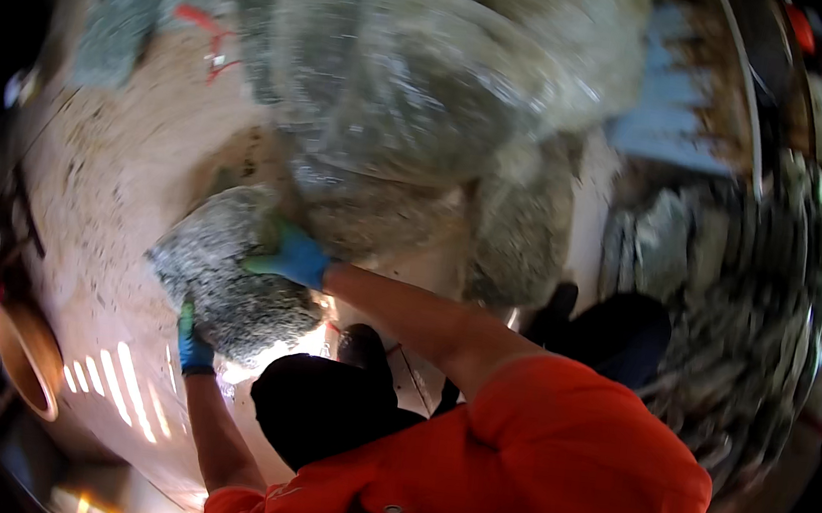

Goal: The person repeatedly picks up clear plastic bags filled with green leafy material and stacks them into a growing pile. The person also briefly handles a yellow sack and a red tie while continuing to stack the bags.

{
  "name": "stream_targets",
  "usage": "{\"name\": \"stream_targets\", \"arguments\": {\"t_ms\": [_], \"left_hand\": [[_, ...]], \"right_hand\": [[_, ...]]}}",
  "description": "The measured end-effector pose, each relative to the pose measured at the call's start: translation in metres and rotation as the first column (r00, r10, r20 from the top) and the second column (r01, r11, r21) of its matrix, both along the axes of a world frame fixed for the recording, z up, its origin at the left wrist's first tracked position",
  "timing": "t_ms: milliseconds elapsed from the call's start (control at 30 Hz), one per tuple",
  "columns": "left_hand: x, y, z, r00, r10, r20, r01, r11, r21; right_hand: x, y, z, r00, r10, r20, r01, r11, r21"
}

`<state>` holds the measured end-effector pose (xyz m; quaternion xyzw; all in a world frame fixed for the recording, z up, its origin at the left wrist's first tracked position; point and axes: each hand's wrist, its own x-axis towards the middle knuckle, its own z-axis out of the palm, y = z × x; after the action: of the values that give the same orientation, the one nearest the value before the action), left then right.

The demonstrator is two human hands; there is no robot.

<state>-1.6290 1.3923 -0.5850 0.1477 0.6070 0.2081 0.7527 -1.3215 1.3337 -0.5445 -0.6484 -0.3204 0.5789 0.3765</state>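
A thick grey, mottled slab with a rough, fibrous-looking surface lies between my hands, left of the middle. My left hand, in a blue-green glove, grips its near left edge, thumb on top. Across at the right side, my right hand, gloved the same way, holds the opposite edge with part of the hand over the top. Fingers beneath the slab are hidden, and the picture is slightly smeared by motion. Just beyond the slab sits a large, crumpled clear plastic bag with greyish contents.
Stacked grey slabs stand along the right. A light blue panel with brown stains is at the far right. A red strap lies on the pale floor at far left. A round wooden-looking tub stands at near left.
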Motion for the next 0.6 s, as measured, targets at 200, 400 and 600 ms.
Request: {"name": "stream_targets", "arguments": {"t_ms": [200, 400, 600], "left_hand": [[0.003, -0.018, 0.041, 0.994, -0.013, 0.107, -0.004, 0.988, 0.157], [0.034, -0.014, 0.137, 0.954, 0.029, -0.299, 0.143, 0.831, 0.537], [0.152, -0.011, 0.248, 0.958, 0.156, -0.242, 0.046, 0.745, 0.665]], "right_hand": [[0.037, -0.02, 0.07, 0.994, 0.053, -0.1, -0.059, 0.996, -0.062], [0.05, -0.035, 0.113, 0.976, -0.185, 0.116, 0.15, 0.954, 0.261], [0.135, -0.061, 0.171, 0.906, -0.38, 0.189, 0.234, 0.819, 0.523]]}}
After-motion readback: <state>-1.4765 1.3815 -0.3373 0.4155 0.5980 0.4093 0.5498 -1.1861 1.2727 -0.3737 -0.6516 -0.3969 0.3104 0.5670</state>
